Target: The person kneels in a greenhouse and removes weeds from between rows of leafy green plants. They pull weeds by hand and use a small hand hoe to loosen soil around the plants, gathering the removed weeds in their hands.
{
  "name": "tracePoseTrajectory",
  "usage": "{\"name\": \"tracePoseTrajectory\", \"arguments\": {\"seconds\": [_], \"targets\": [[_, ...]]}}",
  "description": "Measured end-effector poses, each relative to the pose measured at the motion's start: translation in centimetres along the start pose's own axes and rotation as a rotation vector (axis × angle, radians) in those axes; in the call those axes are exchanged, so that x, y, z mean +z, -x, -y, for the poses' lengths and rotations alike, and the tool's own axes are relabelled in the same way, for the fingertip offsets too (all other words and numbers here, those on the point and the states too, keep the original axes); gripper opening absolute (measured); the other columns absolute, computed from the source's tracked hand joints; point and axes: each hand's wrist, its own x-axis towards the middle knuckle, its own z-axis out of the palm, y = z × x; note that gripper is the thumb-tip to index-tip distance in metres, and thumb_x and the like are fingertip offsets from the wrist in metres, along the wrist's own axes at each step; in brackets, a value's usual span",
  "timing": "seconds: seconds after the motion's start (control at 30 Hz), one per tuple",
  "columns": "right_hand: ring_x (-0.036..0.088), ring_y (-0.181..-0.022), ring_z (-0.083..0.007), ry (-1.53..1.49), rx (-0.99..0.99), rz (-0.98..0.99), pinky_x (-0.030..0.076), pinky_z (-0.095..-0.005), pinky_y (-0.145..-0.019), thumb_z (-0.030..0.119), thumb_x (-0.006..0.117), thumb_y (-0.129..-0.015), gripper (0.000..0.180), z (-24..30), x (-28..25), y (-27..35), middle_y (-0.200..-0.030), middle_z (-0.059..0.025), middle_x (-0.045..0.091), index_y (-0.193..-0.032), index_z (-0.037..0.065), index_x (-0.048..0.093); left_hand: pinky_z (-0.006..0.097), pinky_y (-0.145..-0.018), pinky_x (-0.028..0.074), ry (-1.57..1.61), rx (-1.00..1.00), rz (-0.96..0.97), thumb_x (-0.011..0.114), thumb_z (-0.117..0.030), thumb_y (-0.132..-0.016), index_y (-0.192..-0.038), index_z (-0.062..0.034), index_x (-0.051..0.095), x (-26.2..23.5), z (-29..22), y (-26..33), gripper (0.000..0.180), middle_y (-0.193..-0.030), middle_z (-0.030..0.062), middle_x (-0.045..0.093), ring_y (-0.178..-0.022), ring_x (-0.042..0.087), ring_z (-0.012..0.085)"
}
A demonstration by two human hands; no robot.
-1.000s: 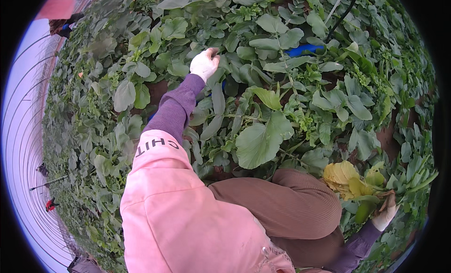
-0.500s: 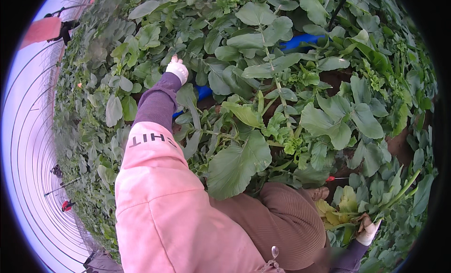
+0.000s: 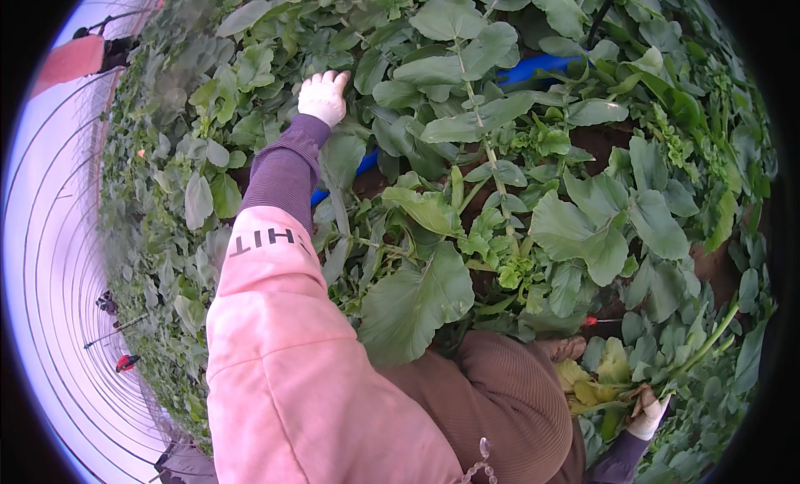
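Broad green leaves (image 3: 333, 163) lie right under and around the left hand (image 3: 322, 97), which reaches far forward into the bed of plants; its white-gloved fingers (image 3: 333, 78) are curled together and pressed down among the foliage, though whether they clamp a stem I cannot tell. A blue pipe (image 3: 533, 67) runs through the plants just beyond, well to the right of that hand. The right hand (image 3: 648, 416), also gloved, sits low beside the brown-trousered knee (image 3: 500, 401), its fingers closed round a bunch of cut stems with yellowing leaves (image 3: 604, 376) that stick up and outward from the fist. A tall flowering stalk (image 3: 487, 151) stands between the two hands.
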Motion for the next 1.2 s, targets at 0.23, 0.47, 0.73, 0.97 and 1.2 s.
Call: {"name": "tracePoseTrajectory", "arguments": {"seconds": [0.23, 0.47, 0.73, 0.97, 1.2], "targets": [[0.042, -0.037, -0.0132, -0.019, -0.015, 0.054, 0.033, -0.0227, -0.035, 0.006, 0.062, -0.067, 0.052, 0.0, 1.3, 0.2, -0.073, -0.0120, 0.057, -0.114, -0.003, 0.042, 0.048, -0.103, 0.022, -0.363, 0.314, 0.618, 0.051, -0.018, -0.074, -0.079, -0.0198, 0.069, 0.4, 1.4, 2.1, 0.018, -0.089, 0.0024, 0.060, -0.100, 0.051, 0.0213], [0.041, -0.037, -0.0117, -0.006, -0.012, 0.039, 0.031, -0.0216, -0.035, 0.006, 0.061, -0.066, 0.052, 0.3, 2.2, 0.0, -0.067, -0.0086, 0.056, -0.114, -0.003, 0.042, 0.041, -0.100, 0.030, -0.198, 0.338, 0.357, 0.052, -0.017, -0.069, -0.068, -0.0174, 0.065, 0.5, 3.6, 5.6, 0.013, -0.074, 0.0020, 0.055, -0.087, 0.052, 0.0216], [0.040, -0.036, -0.0111, -0.022, 0.025, 0.035, 0.031, -0.0208, -0.034, 0.003, 0.058, -0.066, 0.054, 0.0, 2.5, -0.3, -0.069, -0.0085, 0.056, -0.117, -0.002, 0.041, 0.041, -0.082, 0.046, 0.162, -0.100, 0.478, 0.044, -0.011, -0.075, -0.122, -0.0133, 0.048, 0.0, 0.5, -1.2, 0.047, -0.099, 0.0157, 0.062, -0.092, 0.060, 0.0312], [0.040, -0.036, -0.0120, 0.045, 0.113, 0.005, 0.034, -0.0209, -0.035, 0.001, 0.055, -0.068, 0.056, -0.2, 1.9, -0.7, -0.070, -0.0105, 0.057, -0.122, -0.002, 0.039, 0.041, -0.088, 0.044, 0.485, -0.598, 0.301, 0.044, -0.012, -0.075, -0.135, -0.0142, 0.031, 0.4, 2.9, -8.2, 0.062, -0.112, 0.0227, 0.057, -0.103, 0.055, 0.0351], [0.041, -0.035, -0.0117, -0.014, 0.093, 0.068, 0.034, -0.0205, -0.035, 0.004, 0.055, -0.066, 0.054, -0.2, 2.7, -1.0, -0.068, -0.0095, 0.056, -0.117, -0.003, 0.040, 0.041, -0.083, 0.046, 0.023, -0.127, 0.285, 0.053, -0.015, -0.072, -0.123, -0.0121, 0.046, 3.4, 0.5, -5.7, 0.051, -0.105, 0.0155, 0.058, -0.098, 0.054, 0.0353]]}}
